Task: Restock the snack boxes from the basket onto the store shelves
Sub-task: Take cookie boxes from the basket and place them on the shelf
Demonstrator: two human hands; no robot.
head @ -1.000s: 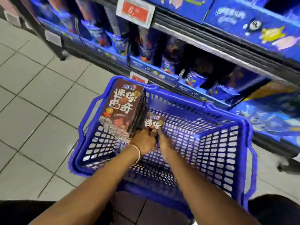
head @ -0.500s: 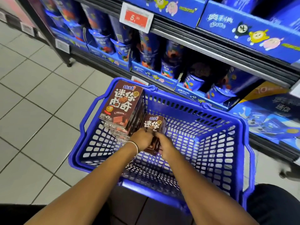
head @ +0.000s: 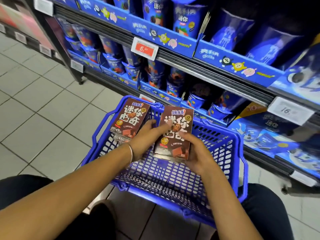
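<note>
Box (head: 174,142) is up over basket (head: 213,144) centre w/ our left hand (head: 147,137) pinching its 9 o'clock edge & right hand (head: 199,153) curled round its 5 o'clock corner. More boxes (head: 129,116) wait at basket's 10 o'clock; shelves (head: 199,70) at 12 show none yet, so we reckon most restocking's left.

Ctr frame: 1 blue basket (head: 218,139); 2 brown snack boxes showing: held box (head: 174,135), stack-top box (head: 129,116); qty beneath unclear. 2 hands: left hand (head: 145,137), right hand (head: 199,153). Upper ctr: 1 red price tag (head: 144,48).
</note>
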